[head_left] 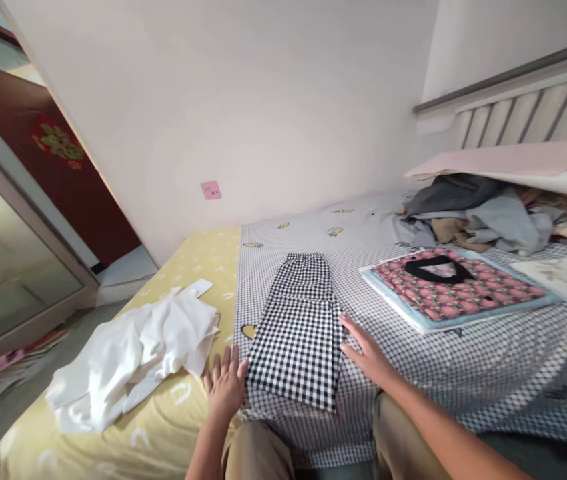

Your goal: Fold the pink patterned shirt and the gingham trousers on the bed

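Observation:
A pair of black-and-white checked pants (298, 333) lies flat and folded lengthwise on the bed, its gathered waistband towards the wall. My left hand (226, 385) rests with fingers spread by the lower left edge, the thumb close to the cloth. On the other side, my right hand (367, 353) is open, its fingertips at the right edge of the pants. Neither hand grips anything. A crumpled white garment (138, 353) lies to the left of my left hand. Right of the pants is a stack of folded clothes with a pink patterned, black-collared top (456, 287) uppermost.
The bed carries a yellow sheet (208, 253) on the left and a grey checked sheet (363, 240) on the right. A heap of clothes (488, 210) sits under a pink sheet (518, 160) by the headboard (528, 110). A wall (288, 113) stands behind the bed.

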### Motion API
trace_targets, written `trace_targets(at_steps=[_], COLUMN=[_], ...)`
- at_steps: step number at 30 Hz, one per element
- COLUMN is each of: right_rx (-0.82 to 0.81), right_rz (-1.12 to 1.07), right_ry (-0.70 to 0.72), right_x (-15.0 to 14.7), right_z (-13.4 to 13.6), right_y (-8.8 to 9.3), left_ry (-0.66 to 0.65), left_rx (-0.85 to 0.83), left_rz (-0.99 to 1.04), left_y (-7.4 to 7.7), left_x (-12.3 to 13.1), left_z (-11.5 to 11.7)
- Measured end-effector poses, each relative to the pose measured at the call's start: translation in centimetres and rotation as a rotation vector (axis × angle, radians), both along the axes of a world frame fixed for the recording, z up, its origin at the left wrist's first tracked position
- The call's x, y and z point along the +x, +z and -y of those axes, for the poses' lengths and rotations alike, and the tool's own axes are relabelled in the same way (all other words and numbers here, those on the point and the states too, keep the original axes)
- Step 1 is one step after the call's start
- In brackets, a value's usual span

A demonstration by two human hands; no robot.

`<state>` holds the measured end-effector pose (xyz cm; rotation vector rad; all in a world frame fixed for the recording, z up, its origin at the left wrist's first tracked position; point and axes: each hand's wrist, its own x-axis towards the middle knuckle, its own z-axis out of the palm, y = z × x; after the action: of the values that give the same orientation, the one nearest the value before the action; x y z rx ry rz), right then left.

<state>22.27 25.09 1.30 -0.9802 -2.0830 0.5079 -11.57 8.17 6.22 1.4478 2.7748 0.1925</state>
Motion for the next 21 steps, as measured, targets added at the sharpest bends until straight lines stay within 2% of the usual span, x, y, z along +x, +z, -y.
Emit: trace_targets(at_steps=[3, 6, 8, 11, 16, 21], right_rx=[0.104, 0.238, 0.322, 0.397, 0.45, 0.393], right_rz=[0.164, 0.28, 0.304, 0.321, 0.369, 0.397], right_ry=[0.02, 0.038, 0.012, -0.067, -0.117, -0.16], right_x=[0.7, 1.4, 1.6, 1.1, -1.4, -3.6], right_z=[2.2, 5.2, 7.2, 9.7, 11.3, 10.3], right_y=[-1.1, -2.2, -2.4, -2.1, -1.4, -0.9], left_ry=[-0.03, -0.101, -0.163, -0.198, -0.159, -0.224], left_rx=[0.011, 0.145, 0.252, 0.316, 0.281, 0.263], left_rz=[-0.009, 0.001, 0.013, 0.002, -0.043, -0.164], left_y=[-1.0, -2.7, -3.8, -4.7, -3.9, -2.8], left_x=[0.6, 0.9, 1.0, 1.2, 2.1, 2.8], left_z=[1.8, 4.0, 5.3, 6.4, 6.1, 5.4])
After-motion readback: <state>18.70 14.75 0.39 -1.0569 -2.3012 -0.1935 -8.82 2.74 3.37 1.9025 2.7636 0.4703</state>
